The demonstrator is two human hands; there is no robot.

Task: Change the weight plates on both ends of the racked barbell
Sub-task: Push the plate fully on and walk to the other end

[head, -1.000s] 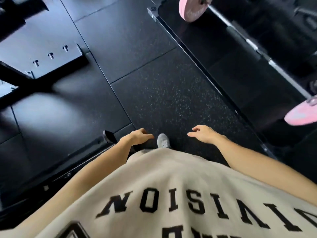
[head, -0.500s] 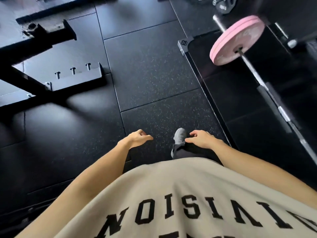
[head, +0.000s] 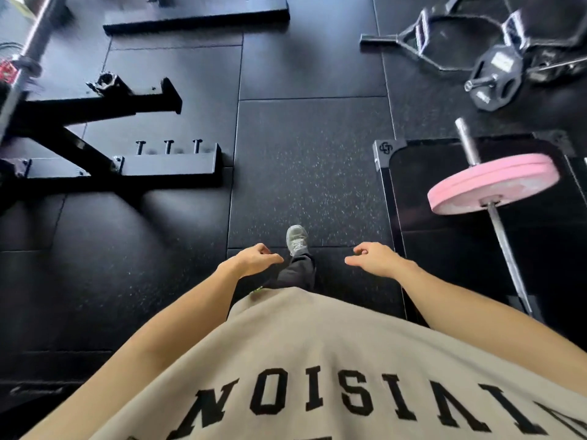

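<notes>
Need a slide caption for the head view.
Person walks across gym floor, left hand and right hand empty, pink plate on barbell at right.

**Beige lettered top, dark trousers, grey trainer**

The person wears a loose beige top (head: 317,360) of soft, sweatshirt-like cloth. Large black block capitals with serifs run across its front and read upside down from the head camera; the letters "NOISI" are plain, with more letters cut off at the right edge and the tops of a second row cut off at the bottom edge. Both forearms are bare, with no sleeve, watch or band showing on them. The left hand (head: 254,260) and right hand (head: 374,258) wear no gloves or rings. Below the top's hem shows a dark grey trouser leg (head: 297,274), ending over a light grey laced trainer (head: 297,239). A small yellow-green scrap (head: 257,290) shows at the hem.
</notes>
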